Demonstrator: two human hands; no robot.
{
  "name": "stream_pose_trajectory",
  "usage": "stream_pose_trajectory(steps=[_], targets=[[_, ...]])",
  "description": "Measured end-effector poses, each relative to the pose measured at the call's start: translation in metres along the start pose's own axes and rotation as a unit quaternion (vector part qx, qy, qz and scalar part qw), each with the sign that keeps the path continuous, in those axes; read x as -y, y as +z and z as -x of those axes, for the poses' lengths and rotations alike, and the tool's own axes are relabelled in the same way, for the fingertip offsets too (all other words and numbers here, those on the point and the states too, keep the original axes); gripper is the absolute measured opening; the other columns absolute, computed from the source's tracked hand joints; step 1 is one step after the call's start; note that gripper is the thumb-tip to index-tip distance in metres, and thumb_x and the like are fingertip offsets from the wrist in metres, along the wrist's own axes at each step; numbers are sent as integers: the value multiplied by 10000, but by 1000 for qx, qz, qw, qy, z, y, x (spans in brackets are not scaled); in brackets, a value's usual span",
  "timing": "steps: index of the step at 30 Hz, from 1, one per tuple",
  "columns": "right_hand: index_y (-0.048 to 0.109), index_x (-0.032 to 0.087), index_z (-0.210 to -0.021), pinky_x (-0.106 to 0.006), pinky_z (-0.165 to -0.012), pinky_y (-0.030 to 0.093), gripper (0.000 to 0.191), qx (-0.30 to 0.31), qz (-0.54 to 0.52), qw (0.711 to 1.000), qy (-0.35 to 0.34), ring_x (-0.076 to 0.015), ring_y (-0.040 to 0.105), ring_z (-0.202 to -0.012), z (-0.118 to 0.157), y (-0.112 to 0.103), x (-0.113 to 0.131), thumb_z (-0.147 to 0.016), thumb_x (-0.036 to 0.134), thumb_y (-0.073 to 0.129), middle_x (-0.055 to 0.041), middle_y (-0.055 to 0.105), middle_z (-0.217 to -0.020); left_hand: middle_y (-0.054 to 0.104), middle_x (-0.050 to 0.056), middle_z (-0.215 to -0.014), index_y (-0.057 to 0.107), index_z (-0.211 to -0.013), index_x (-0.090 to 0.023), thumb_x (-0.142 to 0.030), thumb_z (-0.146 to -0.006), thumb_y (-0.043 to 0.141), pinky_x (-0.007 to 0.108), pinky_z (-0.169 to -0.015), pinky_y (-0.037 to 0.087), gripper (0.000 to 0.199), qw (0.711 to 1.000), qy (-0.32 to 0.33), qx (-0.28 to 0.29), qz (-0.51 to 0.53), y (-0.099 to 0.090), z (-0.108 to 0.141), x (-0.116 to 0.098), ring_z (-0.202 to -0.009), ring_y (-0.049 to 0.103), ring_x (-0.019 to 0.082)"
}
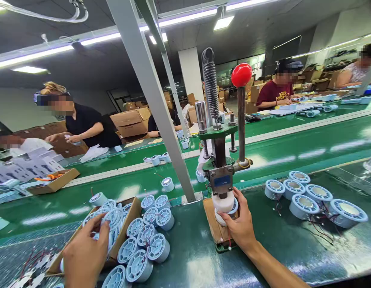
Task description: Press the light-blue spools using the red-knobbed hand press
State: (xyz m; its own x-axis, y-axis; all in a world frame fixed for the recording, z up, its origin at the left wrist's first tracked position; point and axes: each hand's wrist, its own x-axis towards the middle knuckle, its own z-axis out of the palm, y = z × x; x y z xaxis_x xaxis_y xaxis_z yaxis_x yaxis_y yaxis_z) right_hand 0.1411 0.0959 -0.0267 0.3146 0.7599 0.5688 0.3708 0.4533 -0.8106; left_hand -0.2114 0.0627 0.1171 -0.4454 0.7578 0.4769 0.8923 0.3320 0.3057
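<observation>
My left hand [91,244] is over a cardboard box [133,220] of light-blue plastic rings, its thumb and fingers pinching a spoked ring [113,217]. With my right hand [242,224] I grip a round light-blue plastic housing [234,207] on the wooden base [212,216] of a hand press. The press's white pad [223,203] sits over the housing and hides part of it. A red knob [241,75] tops the press's lever, which stands upright. Between box and press are several open light-blue housings [157,247] with spoked insides and thin wires.
Several housings with silver discs [305,202] and trailing wires stand right of the press. A slanted metal post [155,92] rises behind the bench. Beyond runs a green conveyor [269,148] with scattered parts; co-workers sit and stand along its far side. Loose wired parts [35,268] lie at lower left.
</observation>
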Motion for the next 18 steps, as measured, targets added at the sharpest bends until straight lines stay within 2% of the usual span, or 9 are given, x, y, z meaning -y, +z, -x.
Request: stream_pose_trajectory(steps=[1,2,4,5,6,9,13,16,18], targets=[[353,223,-1390,-372,-999,490,590,-1,23,1000,-8,-222,544,-1208,-3,-3,-1,-866,375,577,-113,494,-1328,743,76,-919,673,-1090,-216,-504,-800,446,399,-767,536,468,999,6,22,48,2,14,-17,-845,686,281],[415,221,-1337,-376,-1009,480,510,6,42,999,-11,-223,534,-1210,-9,-7,-2,-866,347,565,-108,484,-1314,751,60,-939,687,-1053,-229,-518,-786,473,388,-789,543,448,990,34,81,108,8,30,-34,-861,692,267],[519,215,-1220,-362,-997,484,366,38,79,996,-13,-212,554,-1164,-25,-20,-8,-864,294,551,-95,485,-1255,748,41,-1037,708,-1014,-252,-485,-815,485,371,-895,527,379,942,142,241,185,29,65,-65,-980,682,242],[551,212,-1177,-349,-977,495,320,63,101,993,-15,-204,574,-1123,-34,-28,-12,-864,281,553,-87,491,-1220,742,42,-1050,711,-1025,-254,-427,-850,451,374,-921,520,357,916,186,298,192,42,81,-78,-1001,676,233],[572,211,-1154,-340,-957,505,295,92,124,988,-18,-195,591,-1081,-43,-36,-17,-866,273,556,-81,497,-1192,733,57,-1050,709,-1044,-241,-359,-872,415,385,-922,521,360,900,218,328,186,56,95,-88,-997,673,231],[603,199,-1172,-339,-913,525,311,187,199,961,-36,-190,624,-976,-64,-64,-34,-866,252,587,-79,520,-1137,687,120,-1097,677,-1137,-172,-246,-909,301,420,-941,520,446,899,254,313,168,93,119,-99,-1027,654,235],[662,124,-1128,-460,-898,511,296,263,321,907,-66,-284,611,-993,-74,-92,-47,-840,122,593,-149,558,-1073,583,133,-1344,616,-1272,-187,-309,-923,373,454,-1069,456,443,919,268,256,135,125,125,-76,-1262,540,264],[692,93,-951,-511,-975,459,175,288,392,869,-92,-334,543,-1144,-87,-85,-41,-783,63,655,-179,567,-1155,579,106,-1382,606,-1302,-237,-322,-890,463,461,-1035,494,444,917,297,249,94,148,126,-56,-1269,542,299],[667,107,-958,-483,-994,459,150,300,418,851,-107,-284,534,-1174,-104,-64,-29,-814,143,693,-131,576,-1201,586,90,-1381,614,-1295,-263,-337,-887,476,468,-996,523,437,913,309,252,84,159,128,-49,-1245,562,316]])
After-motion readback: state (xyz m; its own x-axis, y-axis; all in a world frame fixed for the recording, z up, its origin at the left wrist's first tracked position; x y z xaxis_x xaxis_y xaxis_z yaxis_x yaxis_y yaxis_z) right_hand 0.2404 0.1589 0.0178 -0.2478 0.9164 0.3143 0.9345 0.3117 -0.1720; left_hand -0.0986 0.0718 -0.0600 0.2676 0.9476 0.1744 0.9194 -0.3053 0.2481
